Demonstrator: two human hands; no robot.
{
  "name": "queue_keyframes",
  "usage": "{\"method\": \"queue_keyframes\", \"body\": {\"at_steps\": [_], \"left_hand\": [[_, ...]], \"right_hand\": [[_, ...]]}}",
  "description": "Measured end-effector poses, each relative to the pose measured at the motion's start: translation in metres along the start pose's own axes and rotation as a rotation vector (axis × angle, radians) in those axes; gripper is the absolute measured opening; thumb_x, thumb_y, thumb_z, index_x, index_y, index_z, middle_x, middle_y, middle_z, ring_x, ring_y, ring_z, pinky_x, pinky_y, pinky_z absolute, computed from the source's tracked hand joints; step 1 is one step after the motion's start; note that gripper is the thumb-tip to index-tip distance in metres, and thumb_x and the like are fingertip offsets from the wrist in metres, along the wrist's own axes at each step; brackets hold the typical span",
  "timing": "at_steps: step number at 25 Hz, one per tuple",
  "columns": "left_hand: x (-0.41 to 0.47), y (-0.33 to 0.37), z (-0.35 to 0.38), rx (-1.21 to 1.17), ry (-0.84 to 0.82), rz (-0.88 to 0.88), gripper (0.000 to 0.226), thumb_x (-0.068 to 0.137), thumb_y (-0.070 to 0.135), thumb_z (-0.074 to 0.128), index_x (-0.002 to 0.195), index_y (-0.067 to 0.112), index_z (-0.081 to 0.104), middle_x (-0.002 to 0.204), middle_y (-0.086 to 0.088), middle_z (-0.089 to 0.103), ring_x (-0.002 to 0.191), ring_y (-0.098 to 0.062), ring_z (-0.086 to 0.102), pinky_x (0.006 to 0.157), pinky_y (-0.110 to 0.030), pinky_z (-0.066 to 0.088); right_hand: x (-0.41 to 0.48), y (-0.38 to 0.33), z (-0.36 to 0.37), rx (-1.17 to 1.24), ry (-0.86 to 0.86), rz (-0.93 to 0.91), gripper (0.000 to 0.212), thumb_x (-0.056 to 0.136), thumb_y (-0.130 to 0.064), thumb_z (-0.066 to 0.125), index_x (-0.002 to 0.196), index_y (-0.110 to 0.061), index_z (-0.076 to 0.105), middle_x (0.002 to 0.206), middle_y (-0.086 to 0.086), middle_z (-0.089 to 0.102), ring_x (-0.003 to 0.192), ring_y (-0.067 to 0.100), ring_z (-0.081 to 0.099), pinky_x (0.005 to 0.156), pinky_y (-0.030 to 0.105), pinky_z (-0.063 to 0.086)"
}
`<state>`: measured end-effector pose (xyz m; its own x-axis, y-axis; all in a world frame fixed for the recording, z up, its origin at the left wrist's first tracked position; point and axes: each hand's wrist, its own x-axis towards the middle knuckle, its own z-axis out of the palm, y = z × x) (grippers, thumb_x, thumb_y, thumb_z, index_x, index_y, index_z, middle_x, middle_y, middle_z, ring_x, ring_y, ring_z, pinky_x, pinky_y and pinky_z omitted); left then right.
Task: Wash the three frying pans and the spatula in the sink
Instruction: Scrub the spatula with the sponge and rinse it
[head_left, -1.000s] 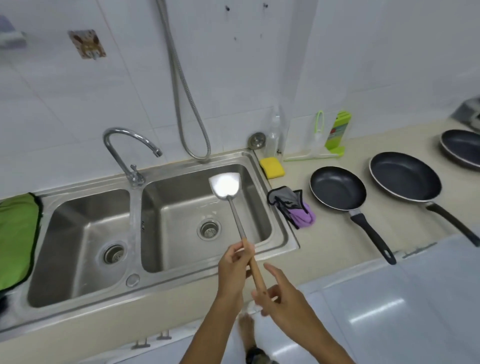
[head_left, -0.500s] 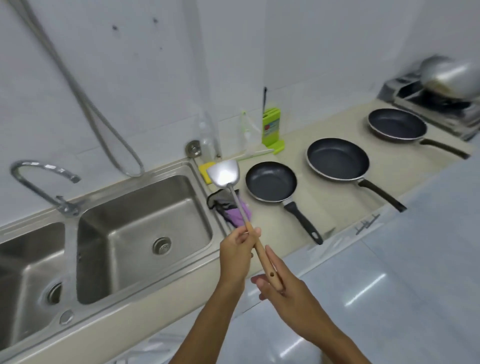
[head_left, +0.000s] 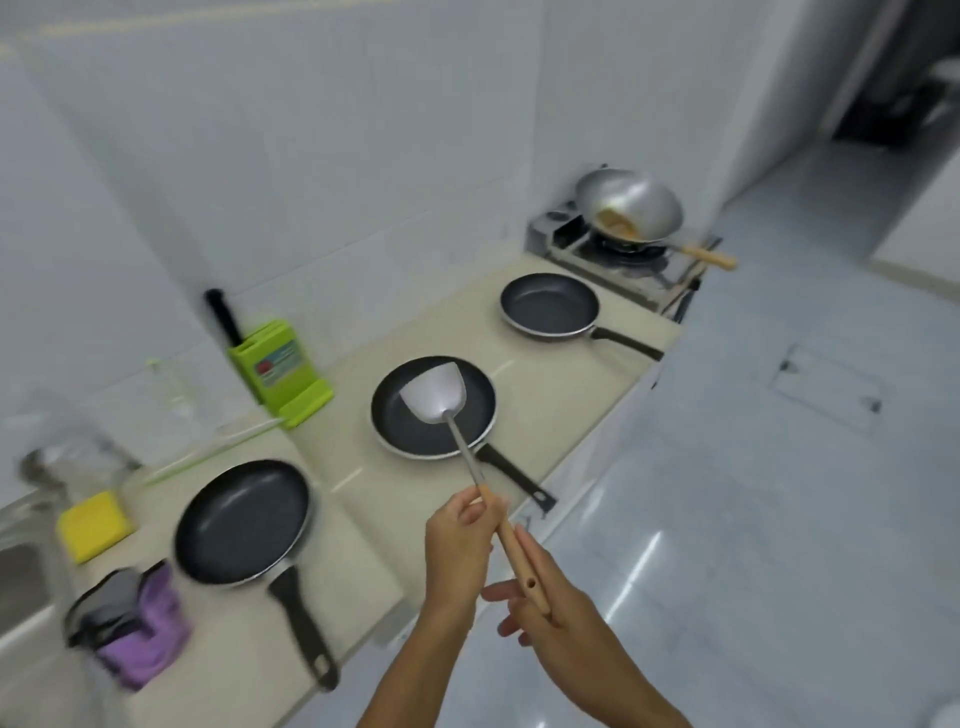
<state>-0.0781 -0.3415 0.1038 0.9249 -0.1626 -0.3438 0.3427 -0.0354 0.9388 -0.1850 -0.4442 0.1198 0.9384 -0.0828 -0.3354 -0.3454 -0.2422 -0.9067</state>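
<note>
Three black frying pans stand in a row on the beige counter: the near pan (head_left: 241, 522), the middle pan (head_left: 410, 431) and the far pan (head_left: 549, 306). A metal spatula (head_left: 435, 396) with a wooden handle is held up in front of the middle pan. My left hand (head_left: 457, 545) grips the top of the wooden handle. The handle's lower end lies on my right hand (head_left: 550, 608), whose fingers are stretched out. Only a corner of the sink (head_left: 21, 577) shows at the far left.
A yellow sponge (head_left: 93, 525) and a grey and purple cloth (head_left: 130, 623) lie by the sink. A green knife block (head_left: 275, 366) stands against the wall. A steel wok (head_left: 628, 205) sits on a gas stove at the counter's far end. Tiled floor lies to the right.
The view has swung right, away from the sink, along the counter. The spatula, held in both hands, now stands in front of the middle pan instead of over the sink.
</note>
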Motion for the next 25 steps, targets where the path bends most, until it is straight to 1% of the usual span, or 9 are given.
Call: {"method": "queue_keyframes", "body": {"at_steps": [4,9,12,14,17,19,21,23,25], "left_hand": [[0.074,0.017,0.092,0.048,-0.098,-0.004,0.024,0.090,0.033,0.079,0.109,0.020,0.075,0.096,0.001,0.081,0.090,-0.016,0.077,0.073,-0.030,0.060],[0.203,0.029,0.192,0.117,-0.148,-0.025,0.031,0.086,0.047,0.078,0.108,0.025,0.076,0.102,0.002,0.080,0.099,-0.011,0.074,0.089,-0.034,0.060],[0.293,0.039,0.248,0.153,-0.160,-0.082,0.029,0.088,0.046,0.076,0.101,0.020,0.078,0.094,0.001,0.080,0.092,-0.013,0.076,0.082,-0.031,0.059],[0.341,0.053,0.282,0.150,-0.174,-0.126,0.022,0.091,0.039,0.074,0.094,0.017,0.078,0.086,0.001,0.080,0.086,-0.014,0.076,0.077,-0.031,0.058],[0.408,0.065,0.321,0.176,-0.139,-0.217,0.019,0.093,0.031,0.070,0.087,0.015,0.079,0.082,0.001,0.080,0.082,-0.014,0.075,0.077,-0.036,0.058],[0.441,0.067,0.335,0.155,-0.134,-0.256,0.018,0.094,0.029,0.070,0.089,0.014,0.079,0.084,-0.001,0.080,0.084,-0.014,0.076,0.076,-0.034,0.056],[0.478,0.065,0.349,0.109,-0.105,-0.312,0.019,0.094,0.030,0.072,0.097,0.013,0.079,0.095,-0.005,0.081,0.093,-0.018,0.076,0.076,-0.031,0.054],[0.505,0.061,0.363,0.072,-0.059,-0.353,0.023,0.094,0.032,0.073,0.102,0.011,0.079,0.102,-0.008,0.081,0.098,-0.022,0.076,0.075,-0.030,0.052],[0.526,0.059,0.378,0.014,0.029,-0.394,0.018,0.094,0.029,0.074,0.103,0.014,0.078,0.103,-0.007,0.081,0.097,-0.020,0.077,0.073,-0.028,0.053]], "right_hand": [[0.063,0.009,-0.090,0.069,0.072,0.046,0.058,0.099,-0.053,0.050,0.152,-0.048,0.027,0.109,-0.019,0.073,0.094,0.012,0.073,0.092,0.036,0.059],[0.174,0.016,-0.198,0.055,0.102,0.089,0.050,0.107,-0.033,0.039,0.153,-0.046,0.023,0.109,-0.017,0.074,0.094,0.010,0.073,0.089,0.034,0.060],[0.257,0.017,-0.264,0.077,0.107,0.142,0.048,0.107,-0.037,0.038,0.154,-0.042,0.025,0.107,-0.018,0.075,0.093,0.011,0.073,0.088,0.035,0.060],[0.305,0.008,-0.303,0.063,0.121,0.170,0.040,0.107,-0.043,0.036,0.147,-0.044,0.032,0.104,-0.016,0.076,0.091,0.012,0.074,0.086,0.035,0.061],[0.374,0.007,-0.353,0.098,0.092,0.239,0.024,0.105,-0.052,0.035,0.127,-0.051,0.045,0.099,-0.013,0.078,0.090,0.014,0.075,0.090,0.043,0.061],[0.414,0.008,-0.376,0.085,0.062,0.255,0.028,0.104,-0.053,0.037,0.129,-0.047,0.049,0.097,-0.010,0.078,0.087,0.016,0.075,0.087,0.041,0.062],[0.452,0.022,-0.396,0.029,0.017,0.270,0.035,0.106,-0.045,0.040,0.139,-0.039,0.047,0.097,-0.008,0.078,0.085,0.016,0.075,0.082,0.037,0.062],[0.485,0.039,-0.417,-0.048,-0.055,0.281,0.038,0.107,-0.039,0.040,0.145,-0.038,0.042,0.097,-0.011,0.078,0.084,0.013,0.075,0.079,0.033,0.062],[0.517,0.051,-0.441,-0.160,-0.137,0.273,0.038,0.107,-0.042,0.037,0.145,-0.041,0.039,0.098,-0.015,0.076,0.082,0.008,0.074,0.075,0.024,0.060]]}}
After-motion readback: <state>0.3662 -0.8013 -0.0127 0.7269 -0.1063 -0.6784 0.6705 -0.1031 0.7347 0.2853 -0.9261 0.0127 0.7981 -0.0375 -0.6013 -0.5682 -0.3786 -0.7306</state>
